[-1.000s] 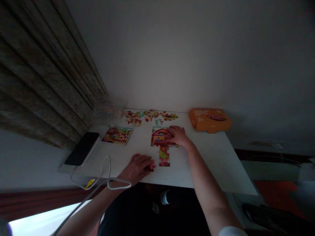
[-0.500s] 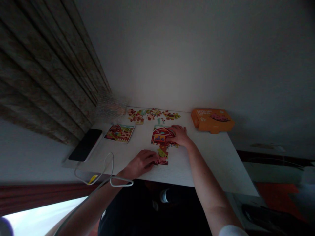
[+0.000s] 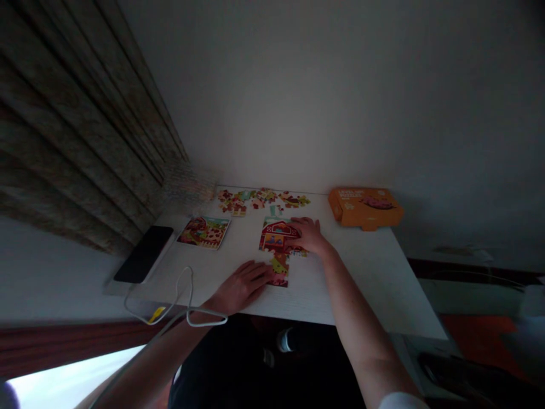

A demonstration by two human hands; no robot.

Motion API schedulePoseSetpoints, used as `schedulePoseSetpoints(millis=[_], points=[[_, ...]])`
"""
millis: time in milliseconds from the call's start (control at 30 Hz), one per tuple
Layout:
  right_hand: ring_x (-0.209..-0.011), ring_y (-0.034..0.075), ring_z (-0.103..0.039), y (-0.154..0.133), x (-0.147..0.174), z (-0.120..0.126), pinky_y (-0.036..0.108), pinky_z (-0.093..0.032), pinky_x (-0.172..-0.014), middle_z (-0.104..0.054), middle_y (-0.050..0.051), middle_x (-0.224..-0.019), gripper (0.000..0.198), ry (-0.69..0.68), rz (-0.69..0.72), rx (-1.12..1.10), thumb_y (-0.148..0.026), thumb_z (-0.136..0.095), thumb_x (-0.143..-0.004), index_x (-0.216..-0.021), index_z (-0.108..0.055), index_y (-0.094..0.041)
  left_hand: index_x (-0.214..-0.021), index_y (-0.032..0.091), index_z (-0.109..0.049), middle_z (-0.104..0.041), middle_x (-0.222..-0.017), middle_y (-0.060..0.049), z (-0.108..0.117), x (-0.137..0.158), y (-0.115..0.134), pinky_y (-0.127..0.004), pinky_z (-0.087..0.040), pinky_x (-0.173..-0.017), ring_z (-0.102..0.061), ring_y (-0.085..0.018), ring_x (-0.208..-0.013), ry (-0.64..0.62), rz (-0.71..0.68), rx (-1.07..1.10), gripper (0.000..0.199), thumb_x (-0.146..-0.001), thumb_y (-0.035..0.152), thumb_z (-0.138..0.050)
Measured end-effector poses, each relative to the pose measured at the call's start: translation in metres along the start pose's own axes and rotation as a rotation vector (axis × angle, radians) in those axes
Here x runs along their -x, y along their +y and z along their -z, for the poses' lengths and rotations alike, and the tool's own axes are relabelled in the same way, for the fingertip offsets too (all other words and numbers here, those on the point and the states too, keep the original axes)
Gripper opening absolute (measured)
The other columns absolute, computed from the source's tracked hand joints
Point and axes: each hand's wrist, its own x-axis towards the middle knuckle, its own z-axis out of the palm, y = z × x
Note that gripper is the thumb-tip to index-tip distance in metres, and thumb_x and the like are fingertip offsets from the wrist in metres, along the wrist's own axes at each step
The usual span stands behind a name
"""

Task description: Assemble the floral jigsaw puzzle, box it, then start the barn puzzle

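A partly joined jigsaw puzzle [image 3: 275, 241] with a red barn lies on the white table, a narrow column of joined pieces [image 3: 280, 264] reaching down from it. My right hand [image 3: 307, 235] rests on the barn's right side, fingers stretched out over the pieces. Flat against the lower left edge of the column lies my left hand [image 3: 248, 282], its fingertips covering part of the pieces there. Beyond the barn, a small pale green piece [image 3: 276, 211] sits just above its top edge. Several loose puzzle pieces [image 3: 259, 199] are spread along the wall.
A farm picture card [image 3: 204, 232] lies left of the puzzle, near a black phone [image 3: 145, 254]. Clear bubble wrap [image 3: 189, 187] stands by the curtain [image 3: 85, 125]. An orange puzzle box [image 3: 366, 208] is at the back right. A white cable [image 3: 190, 295] loops over my left forearm.
The left hand's fingers have straightened and flattened a little at the column's lower left. The right hand stays on the barn. The view has shifted slightly.
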Motion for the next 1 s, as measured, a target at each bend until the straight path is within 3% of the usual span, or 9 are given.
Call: schedulePoseSetpoints(millis=[100, 233, 500, 600, 700, 800, 933, 1000], points=[[-0.144, 0.041, -0.036, 0.0, 0.0, 0.0, 0.075, -0.012, -0.115, -0.048, 0.008, -0.158, 0.068, -0.005, 0.011, 0.0, -0.065, -0.077, -0.079, -0.14, -0.062, -0.04, -0.149, 0.024, -0.051, -0.062, -0.146, -0.006, 0.0, 0.0, 0.005, -0.047, -0.04, -0.12, -0.053, -0.021, -0.138, -0.037, -0.043, -0.006, 0.045, -0.105, 0.025, -0.048], [-0.144, 0.039, -0.037, 0.001, -0.002, -0.002, 0.07, -0.018, -0.116, -0.05, 0.008, -0.156, 0.068, -0.008, 0.029, 0.007, -0.063, -0.078, -0.078, -0.138, -0.063, -0.038, -0.147, 0.023, -0.054, -0.061, -0.146, -0.007, 0.002, 0.0, 0.008, -0.047, -0.041, -0.119, -0.052, -0.023, -0.139, -0.062, -0.055, 0.003, 0.045, -0.102, 0.027, -0.052], [-0.14, 0.039, -0.042, 0.001, -0.001, 0.0, 0.064, -0.024, -0.115, -0.052, 0.009, -0.154, 0.072, -0.015, 0.065, 0.031, -0.066, -0.081, -0.073, -0.137, -0.065, -0.038, -0.145, 0.025, -0.055, -0.064, -0.142, -0.006, 0.003, 0.0, 0.01, -0.046, -0.039, -0.12, -0.054, -0.021, -0.136, -0.043, -0.087, 0.002, 0.043, -0.102, 0.027, -0.052], [-0.14, 0.04, -0.043, -0.002, 0.002, 0.003, 0.065, -0.025, -0.114, -0.054, 0.009, -0.153, 0.07, -0.022, 0.073, 0.044, -0.068, -0.079, -0.073, -0.136, -0.066, -0.038, -0.141, 0.027, -0.058, -0.064, -0.142, -0.005, 0.001, -0.006, 0.001, -0.047, -0.04, -0.118, -0.056, -0.021, -0.133, -0.004, -0.053, -0.005, 0.039, -0.103, 0.028, -0.05], [-0.139, 0.039, -0.044, -0.004, 0.003, 0.005, 0.065, -0.027, -0.113, -0.057, 0.009, -0.15, 0.06, 0.007, 0.075, 0.026, -0.066, -0.075, -0.08, -0.132, -0.068, -0.037, -0.139, 0.025, -0.059, -0.061, -0.145, -0.008, 0.003, -0.026, -0.029, -0.048, -0.041, -0.117, -0.056, -0.023, -0.133, 0.094, 0.1, -0.043, 0.039, -0.102, 0.023, -0.046], [-0.132, 0.033, -0.053, -0.001, 0.0, 0.005, 0.055, -0.035, -0.112, -0.064, 0.009, -0.14, 0.045, 0.09, 0.068, -0.037, -0.058, -0.068, -0.09, -0.126, -0.072, -0.032, -0.134, 0.023, -0.062, -0.06, -0.145, -0.01, 0.011, -0.06, -0.077, -0.046, -0.043, -0.116, -0.055, -0.025, -0.134, 0.183, 0.41, -0.101, 0.038, -0.099, 0.023, -0.047], [-0.117, 0.024, -0.064, 0.012, -0.005, 0.006, 0.038, -0.046, -0.104, -0.071, 0.009, -0.125, 0.031, 0.191, 0.007, -0.111, -0.04, -0.062, -0.097, -0.122, -0.073, -0.024, -0.138, 0.016, -0.056, -0.05, -0.154, -0.016, 0.023, -0.098, -0.134, -0.045, -0.036, -0.12, -0.045, -0.03, -0.144, 0.167, 0.787, -0.207, 0.044, -0.096, 0.029, -0.054], [-0.113, 0.023, -0.066, 0.019, -0.006, 0.007, 0.035, -0.048, -0.101, -0.072, 0.01, -0.121, 0.03, 0.212, -0.039, -0.127, -0.036, -0.061, -0.097, -0.122, -0.073, -0.022, -0.141, 0.016, -0.054, -0.049, -0.155, -0.018, 0.024, -0.107, -0.15, -0.048, -0.034, -0.12, -0.044, -0.031, -0.145, 0.152, 0.879, -0.228, 0.048, -0.097, 0.035, -0.056]])
